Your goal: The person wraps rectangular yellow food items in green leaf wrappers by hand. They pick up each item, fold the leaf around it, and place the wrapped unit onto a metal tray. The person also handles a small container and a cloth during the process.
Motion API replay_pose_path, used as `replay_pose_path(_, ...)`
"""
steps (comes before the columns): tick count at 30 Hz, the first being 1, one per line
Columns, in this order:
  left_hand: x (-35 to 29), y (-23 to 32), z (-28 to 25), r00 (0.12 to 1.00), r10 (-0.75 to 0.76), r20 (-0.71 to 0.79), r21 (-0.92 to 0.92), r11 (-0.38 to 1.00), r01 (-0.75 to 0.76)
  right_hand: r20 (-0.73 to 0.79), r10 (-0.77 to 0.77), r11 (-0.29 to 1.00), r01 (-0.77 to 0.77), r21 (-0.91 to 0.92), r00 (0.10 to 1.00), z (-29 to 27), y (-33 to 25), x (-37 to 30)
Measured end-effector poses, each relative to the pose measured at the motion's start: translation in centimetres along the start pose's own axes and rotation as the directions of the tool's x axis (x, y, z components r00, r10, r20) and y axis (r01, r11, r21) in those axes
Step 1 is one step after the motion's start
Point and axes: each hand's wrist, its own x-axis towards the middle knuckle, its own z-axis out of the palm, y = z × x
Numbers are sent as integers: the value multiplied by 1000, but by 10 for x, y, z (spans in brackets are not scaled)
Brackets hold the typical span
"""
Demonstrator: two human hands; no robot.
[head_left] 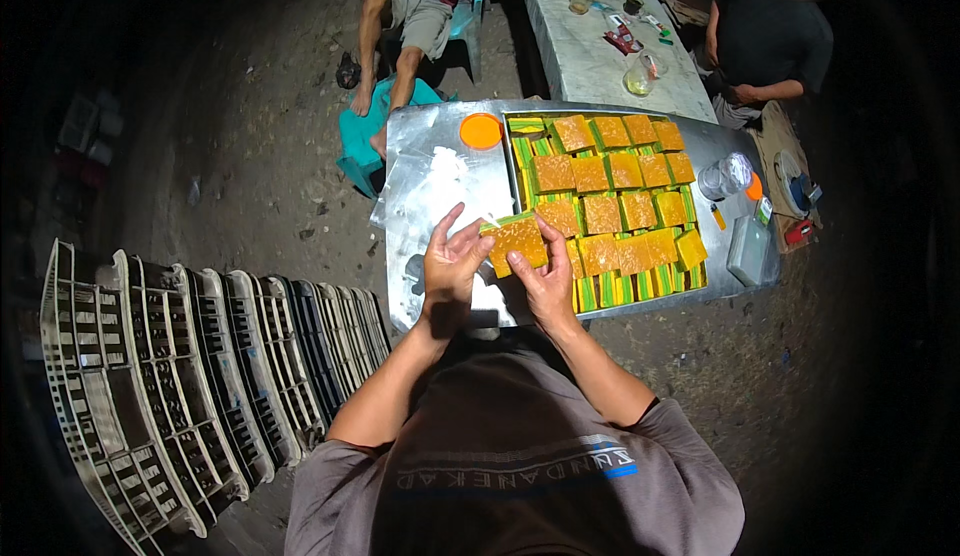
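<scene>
Above the near edge of a metal-topped table (403,284), a square slice of layered cake (518,246) is between my two hands. It has a glossy orange-brown top and green and yellow layers along its edge. My right hand (550,286) grips its right side, thumb across the top. At its left edge is my left hand (450,271), thumb side against the slice and other fingers partly spread. Just right of my hands, a large tray (517,181) holds several rows of similar cake slices (602,213), some on their sides showing striped layers.
Thin clear plastic sheets (440,181) and an orange lid (481,132) lie left of the tray. A clear jar (725,176) and a plastic box (748,251) stand at the right. Stacked crates (165,356) line the lower left. Two people sit beyond, beside a longer table (590,66).
</scene>
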Motion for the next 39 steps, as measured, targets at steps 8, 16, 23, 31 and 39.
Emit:
replay_pose_path(8, -8, 6, -7, 996, -70, 49, 10, 998, 69, 179, 75, 996, -63, -70, 981, -24, 2, 6)
replay_pose_path(16, -16, -2, -7, 999, -30, 21, -80, 996, 32, 253, 39, 999, -36, -16, 967, -25, 3, 0)
replay_pose_path(23, -24, 3, -11, 977, -155, 149, -55, 985, 165, 472, 259, 961, -274, -38, 842, -51, -8, 8)
replay_pose_path(31, -30, 7, -7, 973, -191, 130, -101, 974, 205, 477, 70, 931, 114, -347, 876, -43, -19, -2)
replay_pose_path(39, -32, 23, 4, 952, -272, 142, -56, 958, 282, 438, 22, 849, 214, -484, 899, -38, -26, -12)
